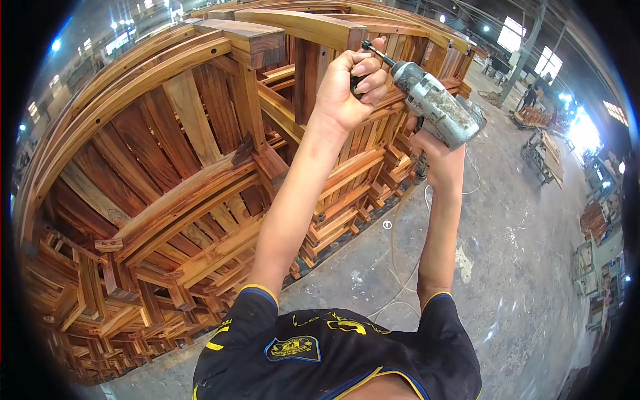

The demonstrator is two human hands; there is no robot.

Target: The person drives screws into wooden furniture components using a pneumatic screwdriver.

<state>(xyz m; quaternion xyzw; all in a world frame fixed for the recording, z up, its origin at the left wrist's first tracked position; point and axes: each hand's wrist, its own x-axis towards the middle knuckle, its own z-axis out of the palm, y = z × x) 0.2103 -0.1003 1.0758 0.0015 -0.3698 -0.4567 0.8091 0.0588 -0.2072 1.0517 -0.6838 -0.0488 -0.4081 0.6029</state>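
My right hand (437,152) is wrapped round the handle of a worn silver-grey air impact driver (440,107). Its bit (385,57) points up and left, across the fingertips of my left hand (355,85). At the bit's far end sits a small black round piece (367,45), which looks like a bolt head. My left hand is closed, with something small and dark (357,83) showing between palm and curled fingers; its exact kind is hidden. Just behind that hand is the end of a wooden armrest (357,33) on a slatted wooden bench (193,120).
More slatted wooden furniture (353,177) stands stacked along the left and back. A thin hose (393,250) trails over the grey concrete floor (513,267). Farther right are a cart with boards (545,157), a steel post (523,53) and workshop clutter (593,267).
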